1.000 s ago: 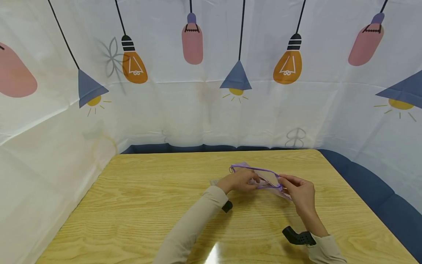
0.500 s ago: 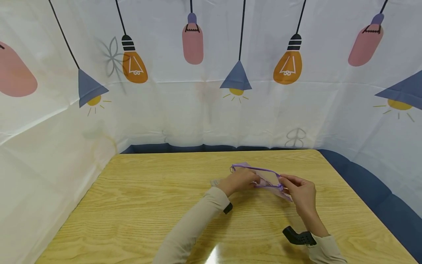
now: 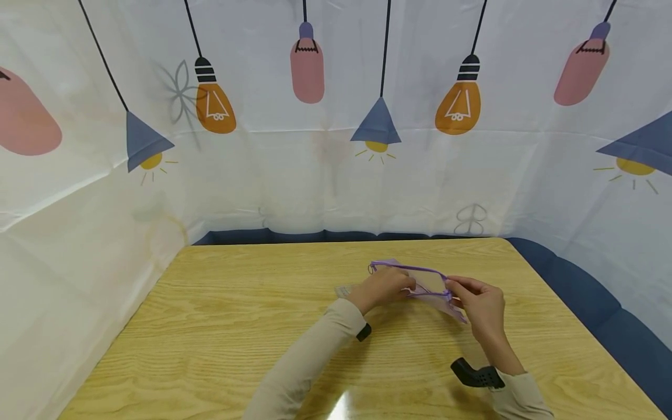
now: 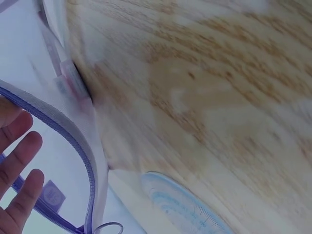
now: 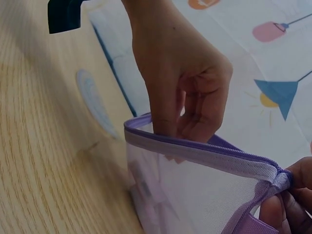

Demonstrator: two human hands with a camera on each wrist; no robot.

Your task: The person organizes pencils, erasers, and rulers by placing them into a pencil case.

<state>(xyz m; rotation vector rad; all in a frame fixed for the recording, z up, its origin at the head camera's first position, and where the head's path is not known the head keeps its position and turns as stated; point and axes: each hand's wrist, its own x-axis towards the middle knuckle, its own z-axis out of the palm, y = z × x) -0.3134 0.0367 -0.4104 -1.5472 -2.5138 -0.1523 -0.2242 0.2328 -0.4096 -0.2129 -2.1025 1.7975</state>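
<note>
A purple-edged mesh zip pouch [image 5: 209, 190] stands tilted over the table with its mouth unzipped and spread wide. My right hand [image 3: 483, 303] pinches the corner at one end of the zip between thumb and fingers. My left hand [image 5: 183, 87] reaches down into the mouth. Its fingertips show faintly through the mesh, and in the left wrist view its fingers [image 4: 24, 151] are spread and loosely bent, with nothing visible between them. Small slim items [image 4: 73, 80] lie low inside the pouch, blurred by the mesh. A metal ring [image 4: 109, 227] hangs at the zip's far end.
A clear, light-blue protractor [image 4: 183, 202] lies flat on the wooden table [image 3: 236, 326], close by the pouch on the left hand's side. A white curtain printed with lamps [image 3: 325, 175] hangs behind, and blue padded seating [image 3: 593, 297] borders the table's right side.
The pouch and my right hand have shifted very slightly to the right. My left hand stays in the mouth, its fingers moving a little.
</note>
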